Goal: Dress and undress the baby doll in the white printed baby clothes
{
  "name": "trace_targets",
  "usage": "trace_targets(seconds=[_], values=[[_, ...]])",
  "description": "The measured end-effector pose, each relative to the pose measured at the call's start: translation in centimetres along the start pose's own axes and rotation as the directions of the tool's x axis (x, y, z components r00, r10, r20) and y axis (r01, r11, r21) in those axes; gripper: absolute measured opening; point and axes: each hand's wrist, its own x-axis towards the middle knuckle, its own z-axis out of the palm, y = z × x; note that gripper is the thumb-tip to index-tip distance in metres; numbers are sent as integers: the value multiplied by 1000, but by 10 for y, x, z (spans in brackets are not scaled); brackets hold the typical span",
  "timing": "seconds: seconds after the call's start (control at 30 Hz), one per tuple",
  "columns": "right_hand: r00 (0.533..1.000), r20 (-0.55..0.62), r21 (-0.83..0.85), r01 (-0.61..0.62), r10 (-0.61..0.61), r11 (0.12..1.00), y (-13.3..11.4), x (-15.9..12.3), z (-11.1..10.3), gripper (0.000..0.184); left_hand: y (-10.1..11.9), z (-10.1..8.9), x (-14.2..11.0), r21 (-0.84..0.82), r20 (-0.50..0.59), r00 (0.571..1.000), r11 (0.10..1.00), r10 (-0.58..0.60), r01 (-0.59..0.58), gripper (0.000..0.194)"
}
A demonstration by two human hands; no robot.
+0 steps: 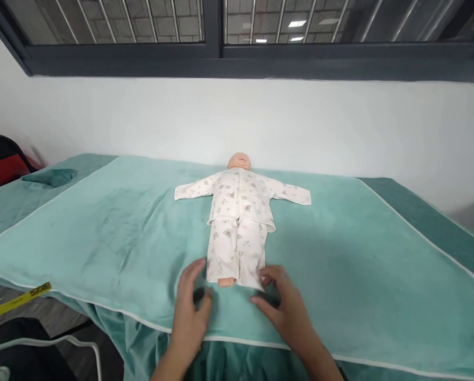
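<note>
A baby doll (pixel 239 161) lies on its back, head toward the wall and arms stretched out sideways. It wears a white long-sleeved top (pixel 240 196) with small prints, and matching trousers (pixel 223 248). From one trouser cuff the toes of a foot (pixel 225 282) stick out; the other foot is hidden inside its leg. My left hand (pixel 192 301) is beside the left cuff, thumb and fingers apart, holding nothing. At the right cuff, the fingertips of my right hand (pixel 278 301) are against or very close to the hem, with the thumb apart from them.
Beneath the doll a pale green cloth with white edging (pixel 340 254) covers the table. A folded green piece (pixel 50 178) lies far left, near a red and black object (pixel 2 164). A yellow strip (pixel 18 302) and a pale cable (pixel 62 341) are at lower left. Behind stands a white wall (pixel 141 116).
</note>
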Motion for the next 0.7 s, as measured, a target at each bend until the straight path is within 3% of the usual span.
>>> trace_targets(seconds=[0.13, 0.23, 0.33, 0.53, 0.7], values=[[993, -86, -76, -82, 76, 994, -13, 4, 18, 18, 24, 15, -2, 121, 11, 995, 988, 98, -99, 52], [984, -149, -91, -111, 96, 990, -21, 13, 25, 18, 34, 27, 8, 146, -25, 989, 979, 148, -142, 38], [977, -205, -23, -65, 59, 998, -23, 15, 26, 12, 37, 32, 11, 112, -80, 984, 982, 162, -153, 26], [966, -255, 178, 5, 41, 984, -22, 10, 14, 7, 43, 24, 12, 97, -132, 979, 985, 155, -143, 20], [956, -290, 138, 6, 35, 990, -40, 3, 2, 14, 59, 12, 23, 232, -122, 954, 942, 274, -241, 24]])
